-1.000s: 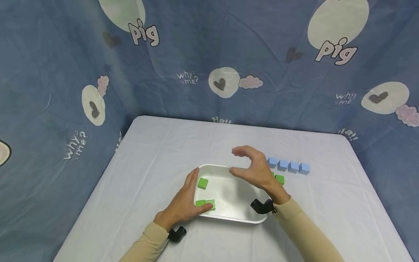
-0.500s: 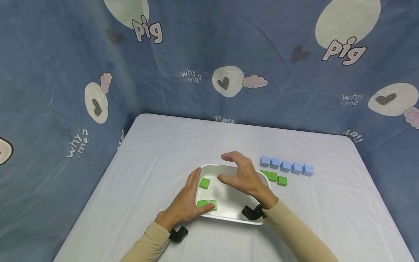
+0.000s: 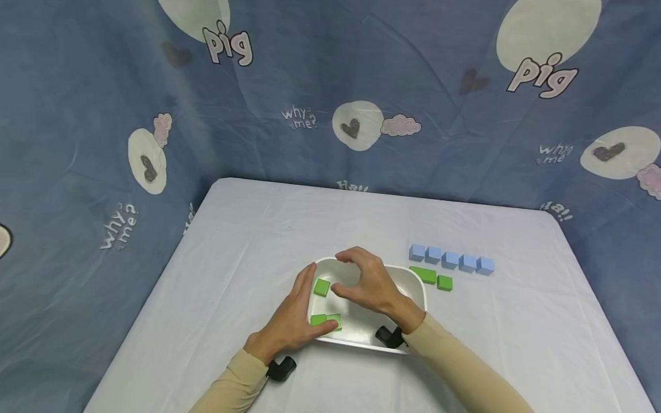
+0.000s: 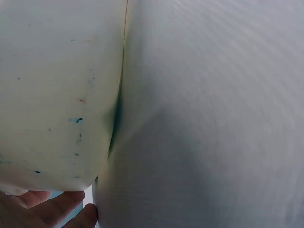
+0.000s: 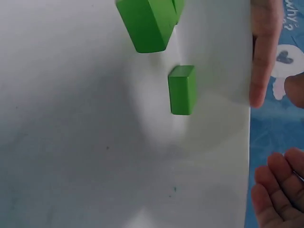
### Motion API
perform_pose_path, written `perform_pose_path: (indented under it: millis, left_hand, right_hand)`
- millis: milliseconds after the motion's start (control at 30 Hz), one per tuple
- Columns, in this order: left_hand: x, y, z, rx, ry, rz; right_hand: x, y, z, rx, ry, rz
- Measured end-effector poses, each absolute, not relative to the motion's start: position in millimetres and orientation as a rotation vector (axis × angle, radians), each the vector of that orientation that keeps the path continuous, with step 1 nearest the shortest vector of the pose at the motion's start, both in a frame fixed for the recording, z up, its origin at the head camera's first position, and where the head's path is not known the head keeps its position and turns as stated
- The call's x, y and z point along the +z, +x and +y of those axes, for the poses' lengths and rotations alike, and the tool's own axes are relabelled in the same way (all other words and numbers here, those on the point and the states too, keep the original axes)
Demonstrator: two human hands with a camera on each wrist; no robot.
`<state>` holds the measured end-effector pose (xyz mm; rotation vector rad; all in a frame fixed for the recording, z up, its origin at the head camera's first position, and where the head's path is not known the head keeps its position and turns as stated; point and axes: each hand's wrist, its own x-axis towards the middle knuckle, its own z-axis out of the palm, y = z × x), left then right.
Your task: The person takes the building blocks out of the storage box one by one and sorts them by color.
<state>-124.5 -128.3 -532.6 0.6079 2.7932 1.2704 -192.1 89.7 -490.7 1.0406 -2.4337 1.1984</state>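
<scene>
Over the tray [image 3: 420, 287]: right hand [image 3: 369, 287] cupped, empty, nearing a block [image 3: 322, 287]; left hand [image 3: 289, 324] flat (steadying the rim).

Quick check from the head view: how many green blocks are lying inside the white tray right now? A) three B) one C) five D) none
A: inside the white tray one green block lies alone near the far left corner, and a pair of green blocks sits by the left hand; the other green pieces lie outside it on the table.
</scene>
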Motion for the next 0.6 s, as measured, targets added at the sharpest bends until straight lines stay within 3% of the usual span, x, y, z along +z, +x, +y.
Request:
perform_pose_path:
  millis: [600]
  left_hand:
    - [-531.1,-124.4,-125.7,1.276,0.623,2.814]
  right_hand:
    - [-500.1,-189.2,78.5,1.129,1.036,-2.683]
